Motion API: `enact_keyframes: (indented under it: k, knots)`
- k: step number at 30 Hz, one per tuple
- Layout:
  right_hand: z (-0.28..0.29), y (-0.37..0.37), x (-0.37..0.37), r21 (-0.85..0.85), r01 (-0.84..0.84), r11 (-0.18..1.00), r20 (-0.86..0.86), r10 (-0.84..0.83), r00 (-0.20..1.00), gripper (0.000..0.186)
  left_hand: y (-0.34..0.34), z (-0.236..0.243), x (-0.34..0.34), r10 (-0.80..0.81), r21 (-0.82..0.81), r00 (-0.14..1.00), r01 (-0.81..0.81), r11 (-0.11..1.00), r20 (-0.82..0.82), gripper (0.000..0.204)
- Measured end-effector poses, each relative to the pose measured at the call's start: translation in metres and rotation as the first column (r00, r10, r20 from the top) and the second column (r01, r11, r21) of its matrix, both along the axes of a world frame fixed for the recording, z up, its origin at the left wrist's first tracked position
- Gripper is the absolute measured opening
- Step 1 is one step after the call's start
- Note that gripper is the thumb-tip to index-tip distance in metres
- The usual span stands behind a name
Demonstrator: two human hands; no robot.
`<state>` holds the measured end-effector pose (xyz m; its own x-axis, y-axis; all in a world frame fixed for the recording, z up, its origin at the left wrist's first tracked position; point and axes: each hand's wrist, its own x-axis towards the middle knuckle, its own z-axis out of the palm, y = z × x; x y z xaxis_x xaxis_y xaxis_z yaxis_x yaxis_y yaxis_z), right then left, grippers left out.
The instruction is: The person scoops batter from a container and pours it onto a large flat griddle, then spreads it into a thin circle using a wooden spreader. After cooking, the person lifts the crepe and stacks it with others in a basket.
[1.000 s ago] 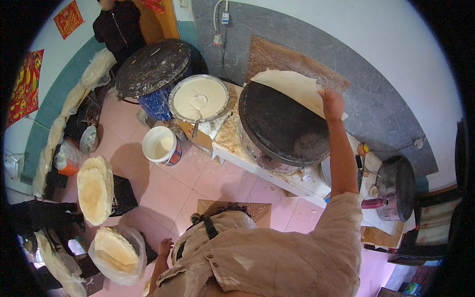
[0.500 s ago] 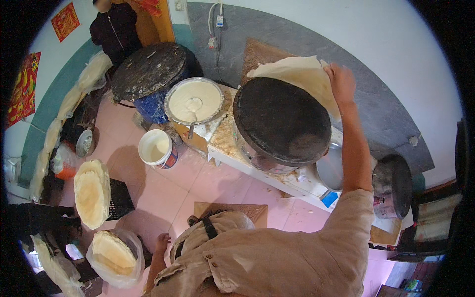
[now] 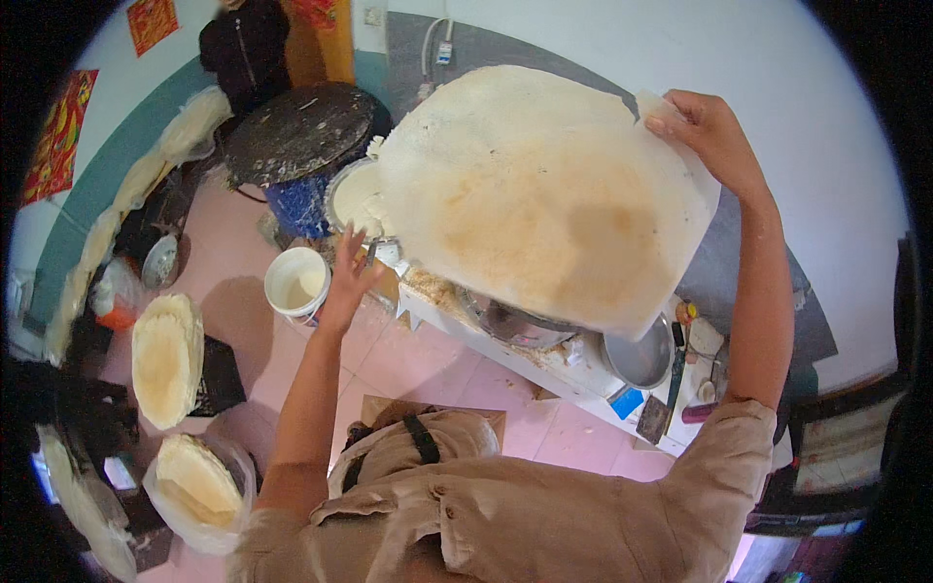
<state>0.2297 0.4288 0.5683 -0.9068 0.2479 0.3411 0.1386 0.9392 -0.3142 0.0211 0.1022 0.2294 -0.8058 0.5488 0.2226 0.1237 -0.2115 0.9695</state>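
A large, thin round flatbread (image 3: 544, 194), pale with browned patches, hangs spread out over the griddle (image 3: 520, 325), hiding most of its black top. My right hand (image 3: 708, 136) is closed on the flatbread's upper right edge, pinching it between thumb and fingers. Off the flatbread's lower left side, my left hand (image 3: 350, 282) is raised with its fingers apart, holding nothing. Beside that hand is a wide bowl of creamy batter (image 3: 352, 194), partly covered by the flatbread. A ladle handle (image 3: 371, 254) sticks out over its rim.
A white bucket (image 3: 296, 282) stands on the pink floor. Behind it is a blue barrel (image 3: 296, 206) with a dark round lid. Stacked flatbreads (image 3: 167, 360) lie at left, more in a plastic bag (image 3: 248, 486). A metal pan (image 3: 641, 355) and scraper (image 3: 656, 418) sit right. A person (image 3: 245, 49) stands at back.
My right hand has lifted the flatbread from behind the griddle to over it. My left hand has risen from low beside my body toward the batter bowl.
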Motion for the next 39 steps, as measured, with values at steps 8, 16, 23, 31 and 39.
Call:
enact_keyframes:
  k: [8, 16, 23, 31, 39]
  knots:
    - [-0.066, 0.026, -0.022, -0.075, -0.092, 0.993, 0.0, 0.092, 0.996, 0.024, -0.046, 0.01, 0.008, -0.083, 0.136, 0.942, 0.041, 0.99, 0.324, 0.046]
    - [-0.124, -0.026, -0.041, -0.075, -0.206, 0.976, 0.113, 0.213, 0.97, 0.023, -0.184, 0.01, 0.097, 0.052, -0.022, 0.981, -0.049, 0.999, 0.186, 0.043]
    - [-0.128, -0.254, -0.067, -0.135, -0.443, 0.886, 0.257, 0.464, 0.848, 0.022, -0.331, -0.017, 0.246, 0.433, 0.122, 0.826, -0.503, 0.856, 0.361, 0.044]
    - [-0.159, -0.492, -0.136, -0.423, -0.797, 0.432, 0.277, 0.899, 0.34, 0.016, -0.429, -0.073, 0.401, 0.695, 0.114, 0.403, -0.899, 0.424, 0.595, 0.047]
    - [-0.252, -0.862, -0.034, -0.428, -0.854, -0.296, 0.288, 0.851, -0.44, 0.024, -0.471, -0.139, 0.581, 0.504, 0.105, -0.121, -0.911, -0.398, 0.855, 0.04]
